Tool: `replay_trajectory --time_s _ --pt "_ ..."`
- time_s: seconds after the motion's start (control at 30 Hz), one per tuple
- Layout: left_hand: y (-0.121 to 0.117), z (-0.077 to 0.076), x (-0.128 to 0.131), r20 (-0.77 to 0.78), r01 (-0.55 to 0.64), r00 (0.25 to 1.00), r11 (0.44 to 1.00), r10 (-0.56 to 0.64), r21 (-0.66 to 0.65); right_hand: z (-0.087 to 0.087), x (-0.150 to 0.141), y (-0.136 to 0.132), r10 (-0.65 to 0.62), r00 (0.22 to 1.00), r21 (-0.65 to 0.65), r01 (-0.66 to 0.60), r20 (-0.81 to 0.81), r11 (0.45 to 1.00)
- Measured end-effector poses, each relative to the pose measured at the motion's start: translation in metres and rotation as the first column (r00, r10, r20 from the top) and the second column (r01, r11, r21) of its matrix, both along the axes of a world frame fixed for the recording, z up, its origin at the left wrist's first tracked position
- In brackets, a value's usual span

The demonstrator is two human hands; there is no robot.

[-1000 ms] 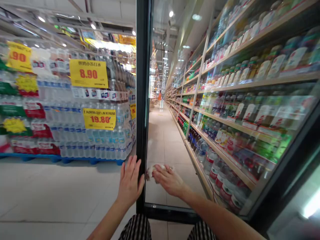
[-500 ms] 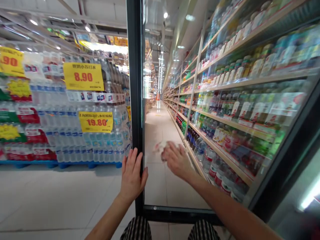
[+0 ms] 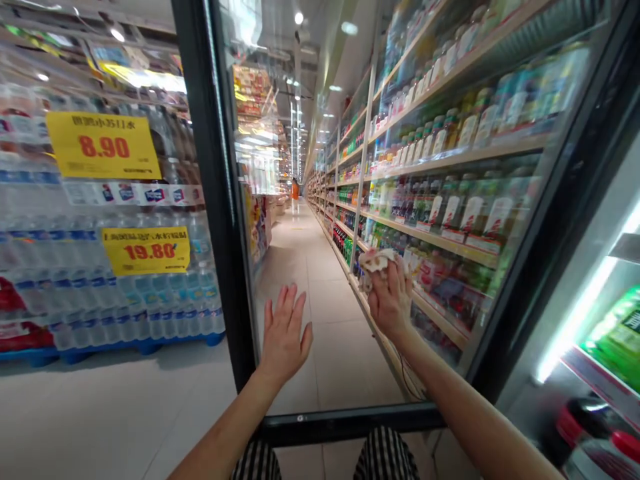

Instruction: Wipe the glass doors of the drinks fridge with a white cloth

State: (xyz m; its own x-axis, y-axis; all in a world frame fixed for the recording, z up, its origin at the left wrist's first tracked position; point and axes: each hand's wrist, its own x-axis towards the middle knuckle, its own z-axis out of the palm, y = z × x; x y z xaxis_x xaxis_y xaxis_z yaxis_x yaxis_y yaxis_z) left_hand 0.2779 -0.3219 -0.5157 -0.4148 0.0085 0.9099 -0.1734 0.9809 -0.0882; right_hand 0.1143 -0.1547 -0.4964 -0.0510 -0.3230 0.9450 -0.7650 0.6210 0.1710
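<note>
A glass door (image 3: 295, 260) in a black frame (image 3: 216, 173) stands in front of me, with bottle shelves and an aisle showing in its pane. My right hand (image 3: 393, 303) presses a crumpled whitish cloth (image 3: 379, 261) with reddish-brown marks against the right half of the glass. Its fingers lie over the cloth and hide part of it. My left hand (image 3: 286, 333) is open, fingers spread, at the lower left of the pane just inside the frame's upright. It holds nothing; whether the palm touches the glass I cannot tell.
Stacked packs of bottled water (image 3: 120, 293) stand on a blue pallet (image 3: 150, 345) at left, with yellow price signs (image 3: 104, 147). At right are a lit strip (image 3: 585, 307) and green bottles (image 3: 617, 333) inside a cooler. My checkered-clad knees (image 3: 385, 457) are below the door.
My right hand has moved right across the glass with the cloth. My left hand has gone from the frame's edge onto the pane area. The view has turned, shifting the door frame left.
</note>
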Motion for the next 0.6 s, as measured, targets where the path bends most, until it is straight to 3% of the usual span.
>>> replay_trajectory --time_s 0.17,0.23,0.33,0.4,0.47,0.6 --pt "0.013 -0.007 -0.009 0.028 0.034 0.999 0.999 -0.034 -0.026 -0.052 0.013 0.018 0.165 0.985 0.225 -0.152 -0.043 0.962" --pt "0.018 -0.006 -0.014 0.028 0.052 0.998 0.998 -0.052 -0.029 -0.049 0.009 0.026 0.175 0.983 0.218 -0.158 -0.060 0.963" --pt "0.029 0.003 -0.026 0.021 0.075 0.997 0.997 -0.075 -0.025 -0.015 -0.010 0.034 0.054 0.998 0.019 -0.054 -0.011 0.998" --pt "0.037 0.009 -0.033 0.020 0.100 0.995 0.995 -0.099 -0.021 -0.001 -0.018 0.037 -0.012 0.999 -0.084 0.015 0.038 0.996" --pt "0.042 0.012 -0.038 0.018 0.126 0.992 0.992 -0.126 -0.020 -0.010 -0.016 0.038 -0.017 0.998 -0.050 0.020 0.061 0.999" --pt "0.047 0.012 -0.044 0.028 0.150 0.988 0.988 -0.149 -0.032 -0.050 -0.004 0.042 0.099 0.995 0.205 -0.102 0.022 0.973"
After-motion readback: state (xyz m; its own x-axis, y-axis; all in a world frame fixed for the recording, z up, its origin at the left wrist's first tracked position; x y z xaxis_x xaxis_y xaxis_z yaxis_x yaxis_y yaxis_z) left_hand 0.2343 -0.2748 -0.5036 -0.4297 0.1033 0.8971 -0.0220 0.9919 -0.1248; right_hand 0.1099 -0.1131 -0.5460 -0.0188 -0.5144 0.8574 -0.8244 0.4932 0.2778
